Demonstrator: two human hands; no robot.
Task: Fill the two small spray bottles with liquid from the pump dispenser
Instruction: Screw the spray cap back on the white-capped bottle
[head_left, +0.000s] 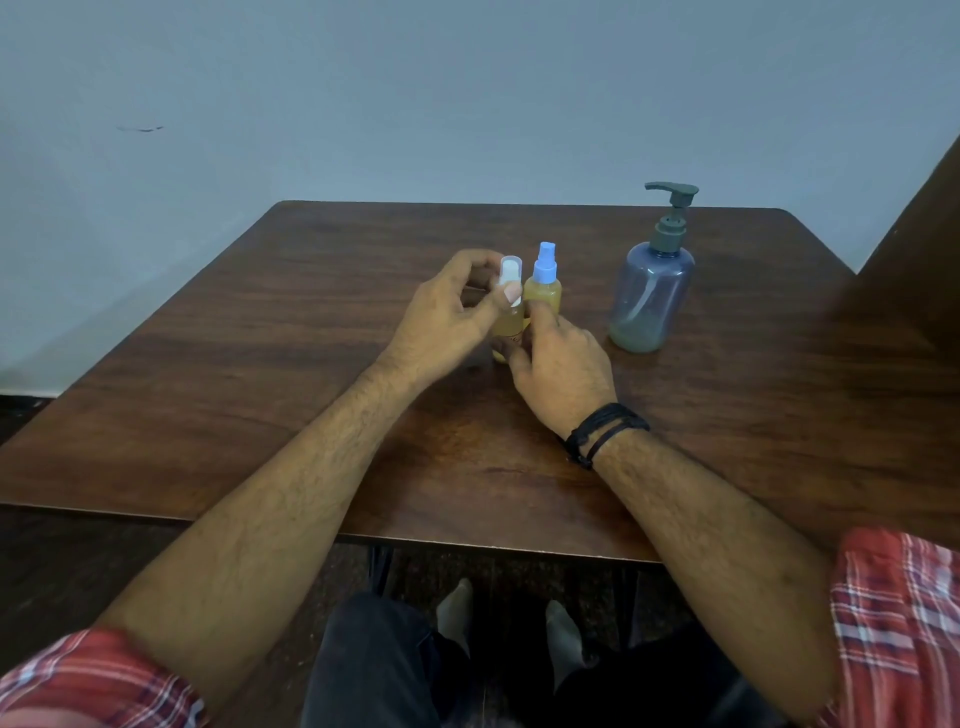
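Observation:
Two small spray bottles with yellow liquid stand side by side at the middle of the wooden table (260, 374). The white-topped spray bottle (508, 322) carries a clear cap; my left hand (447, 317) pinches its top with thumb and fingers. The blue-topped spray bottle (544, 291) stands just right of it. My right hand (563, 366) grips the lower body of the white-topped bottle, with one finger touching the blue-topped one. The pump dispenser (652, 291), bluish clear with a grey pump, stands apart to the right with a little liquid at its bottom.
A dark wooden panel (914, 291) rises at the table's right edge. A pale wall stands behind the far edge. My legs and feet show under the near edge.

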